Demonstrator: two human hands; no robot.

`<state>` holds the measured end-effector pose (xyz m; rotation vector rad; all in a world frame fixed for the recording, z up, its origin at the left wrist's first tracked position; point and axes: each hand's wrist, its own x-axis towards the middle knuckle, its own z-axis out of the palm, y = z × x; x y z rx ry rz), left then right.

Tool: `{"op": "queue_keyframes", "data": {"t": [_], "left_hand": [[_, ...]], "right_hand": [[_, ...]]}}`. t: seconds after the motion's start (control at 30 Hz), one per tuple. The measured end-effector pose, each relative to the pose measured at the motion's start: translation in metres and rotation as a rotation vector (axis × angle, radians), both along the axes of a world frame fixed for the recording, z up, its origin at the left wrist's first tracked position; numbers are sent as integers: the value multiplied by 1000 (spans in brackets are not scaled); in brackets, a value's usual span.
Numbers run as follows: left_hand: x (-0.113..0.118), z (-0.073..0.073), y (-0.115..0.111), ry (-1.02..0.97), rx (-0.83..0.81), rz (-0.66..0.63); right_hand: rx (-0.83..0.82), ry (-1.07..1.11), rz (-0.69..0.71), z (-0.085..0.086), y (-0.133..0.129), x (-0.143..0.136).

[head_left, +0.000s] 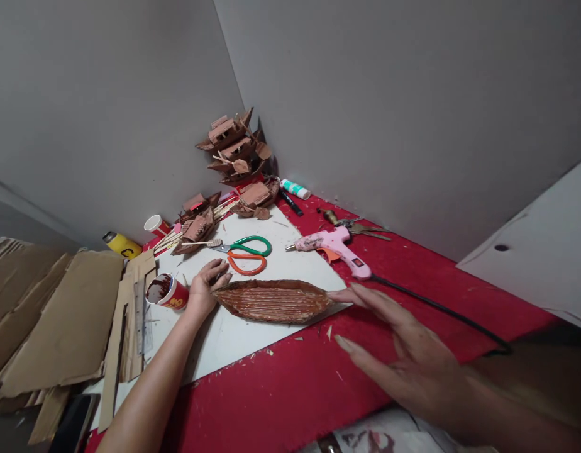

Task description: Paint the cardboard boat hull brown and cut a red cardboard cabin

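A brown boat-shaped hull (274, 302) with ridged lines along its inside lies across the white board and its front edge. Beside the hull's left tip is my left hand (208, 286), its fingers apart and resting near the board, holding nothing. My right hand (403, 340) is spread at the hull's right end, its fingertips by the tip, thumb apart; whether they touch it is unclear. Behind the hull lie scissors (248, 251) with green and orange handles. A pink glue gun (335, 246) rests to the right of them.
Finished-looking brown boats (231, 148) are stacked in the back corner. A red cup (175, 293) with dark contents stands left of my left hand. Cardboard sheets (64, 314) fill the left side. The glue gun's black cable (441, 309) runs right over the red table (271, 402).
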<state>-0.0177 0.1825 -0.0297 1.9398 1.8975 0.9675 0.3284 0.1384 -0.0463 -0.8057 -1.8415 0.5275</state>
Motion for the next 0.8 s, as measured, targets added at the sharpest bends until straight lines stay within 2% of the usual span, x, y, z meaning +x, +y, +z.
{"op": "queue_keyframes", "data": {"t": [0.27,0.47,0.63,0.8], "left_hand": [[8,9,-21,23,87,-26],[9,11,-53,89,89,23],[9,14,-101,132,64,45],[8,20,-172,171,34,100]], "right_hand": [[-26,33,0,2,-3,-2],[0,-8,-28,4,-2,-1],[-5,7,1,2,-2,-1],[-78,29,27,0,-2,0]]}}
